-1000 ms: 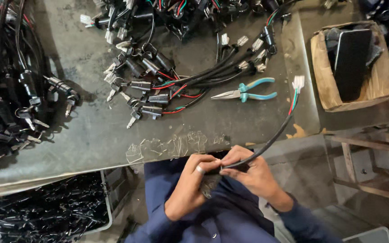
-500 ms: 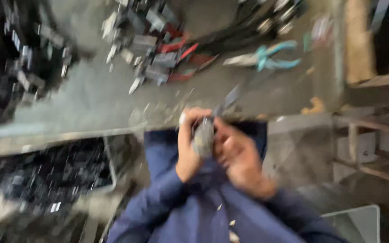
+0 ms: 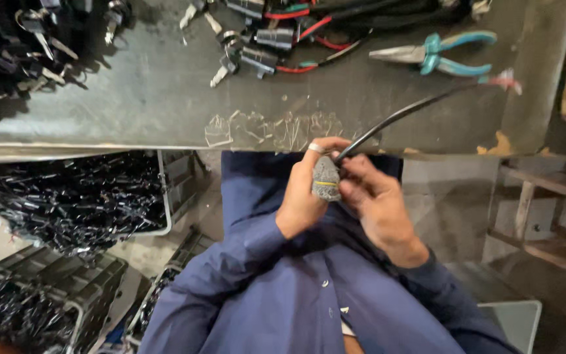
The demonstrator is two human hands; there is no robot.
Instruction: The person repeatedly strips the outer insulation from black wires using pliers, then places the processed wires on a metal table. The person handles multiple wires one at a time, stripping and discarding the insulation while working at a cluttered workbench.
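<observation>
My left hand and my right hand meet over my lap, just below the edge of the grey workbench. Together they grip a small grey oval part with a yellow stripe. A black cable runs from this part up and to the right across the bench, ending in red and white leads. My left hand wears a ring and wraps the part from the left. The fingers of my right hand press on it from the right, at the point where the cable enters.
Teal-handled pliers lie on the bench at upper right. Black connectors with red wires lie at top centre. A dark pile of cables fills the upper left. Crates of black parts stand on the floor at left. A metal frame stands right.
The view has dropped toward my lap, so the bench sits higher in frame. My hands have stayed together on the grey part, with the cable still trailing up to the right.
</observation>
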